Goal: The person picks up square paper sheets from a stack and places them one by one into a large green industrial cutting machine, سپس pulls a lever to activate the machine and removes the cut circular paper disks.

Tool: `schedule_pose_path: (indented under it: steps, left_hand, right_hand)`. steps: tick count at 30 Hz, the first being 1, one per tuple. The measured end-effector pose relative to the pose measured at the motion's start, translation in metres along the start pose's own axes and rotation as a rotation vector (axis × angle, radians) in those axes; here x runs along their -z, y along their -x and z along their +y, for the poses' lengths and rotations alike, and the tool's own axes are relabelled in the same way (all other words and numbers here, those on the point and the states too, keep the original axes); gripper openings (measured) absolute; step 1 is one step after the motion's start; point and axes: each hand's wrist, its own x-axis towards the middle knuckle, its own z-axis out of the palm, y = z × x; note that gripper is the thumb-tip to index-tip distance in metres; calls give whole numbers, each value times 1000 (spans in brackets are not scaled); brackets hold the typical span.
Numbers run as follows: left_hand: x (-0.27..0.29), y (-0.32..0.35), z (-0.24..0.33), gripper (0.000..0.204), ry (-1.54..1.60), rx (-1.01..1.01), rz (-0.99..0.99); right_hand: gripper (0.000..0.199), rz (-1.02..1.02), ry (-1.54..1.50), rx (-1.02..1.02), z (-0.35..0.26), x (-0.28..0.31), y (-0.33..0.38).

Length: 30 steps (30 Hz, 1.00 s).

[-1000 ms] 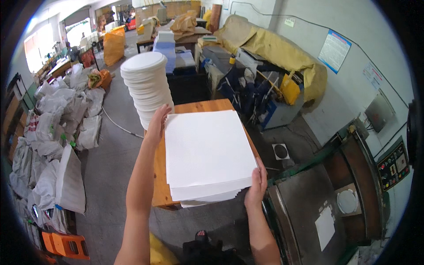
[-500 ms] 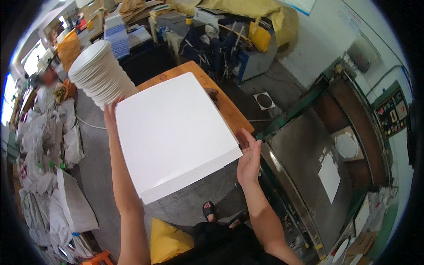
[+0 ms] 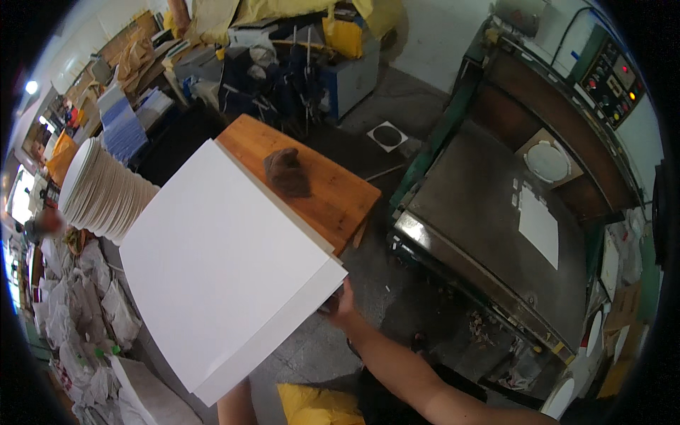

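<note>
A large stack of white sheets [image 3: 219,262] is held up in front of me, tilted, with its side edge toward me. My right hand [image 3: 343,304] grips it at the near right corner, the fingers partly hidden behind and under the edge. My left forearm [image 3: 236,405] goes under the stack from below, and the stack hides my left hand. Behind the stack stands a wooden table [image 3: 319,188] with a brown crumpled cloth [image 3: 287,172] on it. A tall stack of white round discs [image 3: 106,191] leans at the far left.
At the right is a machine with a flat dark metal bed [image 3: 460,191], a white sheet [image 3: 538,227] lying on it, and a control panel [image 3: 613,81]. Plastic-wrapped bundles [image 3: 78,333] line the left floor. A yellow sack [image 3: 319,404] lies near my feet. Clutter stands behind the table.
My view has turned right. The stack has come nearer and lower left, uncovering the table and cloth. My left hand has gone out of sight behind it; my right hand has closed on its corner.
</note>
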Motion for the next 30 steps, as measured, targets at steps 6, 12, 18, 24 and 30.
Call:
schedule_pose_path:
  steps: [6, 12, 18, 24, 30]
  left_hand:
    - [-6, 5, -14, 41, 14, -7, -14]
    - [7, 14, -18, 42, 35, -29, 83]
    - [0, 11, -8, 44, 57, -22, 96]
    - [-3, -48, 44, 45, -27, -84, 180]
    - [-29, -21, 131, 44, -218, -204, 32]
  right_hand:
    - [100, -127, -16, -22, -11, 11, -24]
    - [75, -22, -97, -11, 2, 11, -49]
    - [69, -410, 124, 396, 8, 74, -106]
    - [56, -318, 228, -226, -29, 139, -37]
    - [44, 235, 1824, -76, -68, 277, 99]
